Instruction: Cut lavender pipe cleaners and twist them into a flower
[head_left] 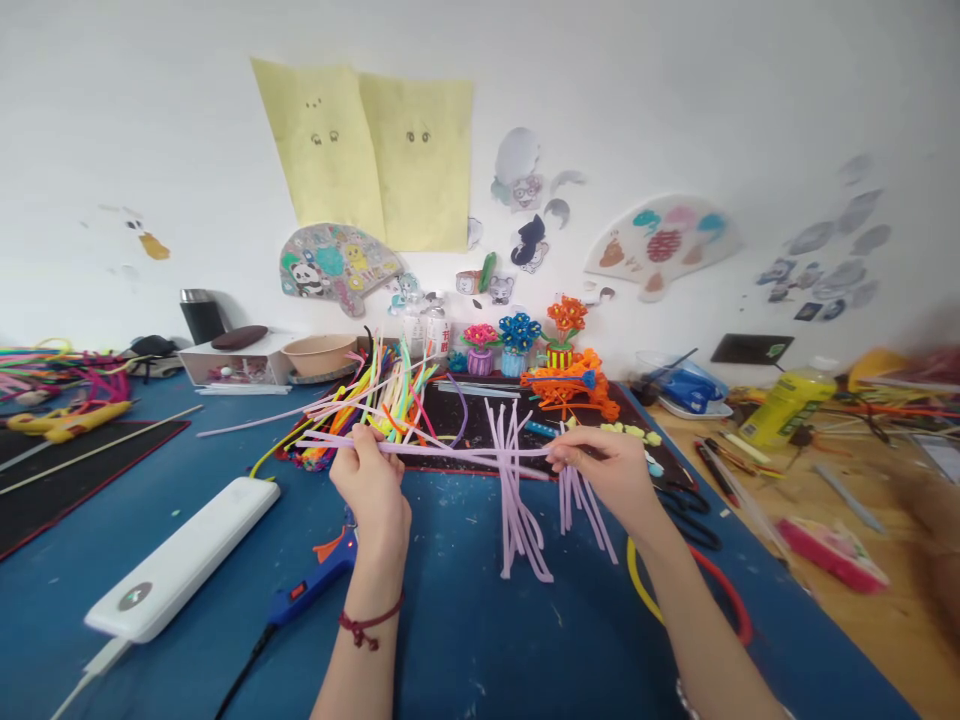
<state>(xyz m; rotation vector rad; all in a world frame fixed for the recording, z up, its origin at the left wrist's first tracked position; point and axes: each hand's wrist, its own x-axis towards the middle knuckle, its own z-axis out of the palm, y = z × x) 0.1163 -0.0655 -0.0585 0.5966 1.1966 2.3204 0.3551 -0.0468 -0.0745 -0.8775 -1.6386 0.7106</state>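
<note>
Far left of the loose central bundle of pale lilac fuzzy stems [517, 500], there's a long white plastic case [184, 560], flat on the blue counter [450, 630]. Nearer the bundle, a blue glue gun with an orange trigger [315, 582], partly behind the forearm. And here's the left hand [373, 490], left of the bundle, gripping several pale lilac fuzzy lengths [450, 453] between thumb and fingers! They run across, over the bundle, to the right. Behind the bundle, three potted fuzzy flowers: pink [481, 345], blue [519, 340], orange [567, 325]. Just right of it, the right hand [604, 465], fingertips pinched on the lilac end. Below them, a smaller lilac bundle [581, 505]; whether they touch it, I can't tell.
</note>
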